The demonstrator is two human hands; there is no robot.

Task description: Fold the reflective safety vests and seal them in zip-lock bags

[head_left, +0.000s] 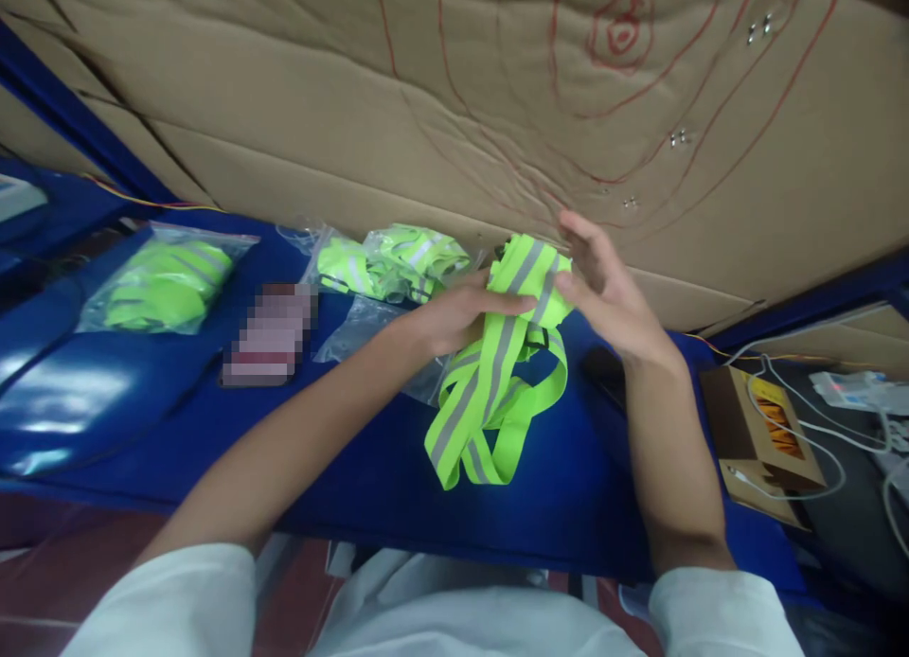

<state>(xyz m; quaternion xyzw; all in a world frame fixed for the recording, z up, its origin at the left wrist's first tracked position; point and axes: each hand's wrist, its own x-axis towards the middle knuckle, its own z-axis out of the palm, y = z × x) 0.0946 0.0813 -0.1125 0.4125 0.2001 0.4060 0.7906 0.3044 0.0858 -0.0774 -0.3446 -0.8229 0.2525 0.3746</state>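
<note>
My left hand (465, 311) grips a neon-green reflective strap (522, 269) with a grey stripe, its thumb lying across the folded bundle. The loose end of the strap hangs below in loops above the blue table (398, 468). At the bundle's right side is my right hand (607, 292), open, with its fingers stretched out and its thumb tip against the edge of the strap. Behind my left hand lie more green reflective straps (418, 250) in clear plastic. An empty-looking clear plastic bag (362, 326) is partly hidden by my left forearm.
A sealed bag of green straps (167, 283) and a pixelated phone-shaped object (270, 335) lie to the left. A cardboard panel (319, 98) with red lines rises behind. On the right are an open cardboard box (767, 420), white cables (838, 439) and a dark object (603, 368).
</note>
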